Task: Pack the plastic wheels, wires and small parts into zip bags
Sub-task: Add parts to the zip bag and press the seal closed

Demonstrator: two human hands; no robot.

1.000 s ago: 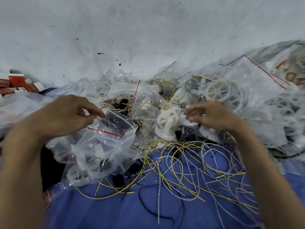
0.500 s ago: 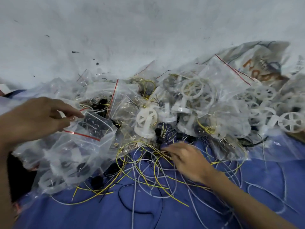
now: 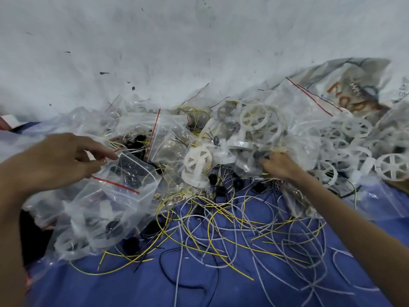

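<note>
My left hand [image 3: 59, 160] pinches the rim of a clear zip bag [image 3: 106, 209] with a red seal line and holds its mouth open; white wheels and black parts lie inside it. My right hand [image 3: 281, 167] reaches into the heap of bagged white plastic wheels [image 3: 256, 120], its fingertips curled among plastic and a bit of yellow wire; what they hold is hidden. A loose white wheel [image 3: 197, 162] stands between my hands. Yellow, white and black wires [image 3: 221, 220] sprawl over the blue cloth [image 3: 137, 286], with small black round parts [image 3: 219, 191] among them.
More filled zip bags [image 3: 168, 134] pile up against the grey wall [image 3: 177, 41]. Loose wheels [image 3: 391, 167] and a printed sack [image 3: 354, 89] lie at the right. A red and white box [image 3: 4, 120] shows at the far left edge.
My right hand has left the wires on the cloth and moved up and right into the wheel heap. My left hand keeps its pinch on the bag rim.
</note>
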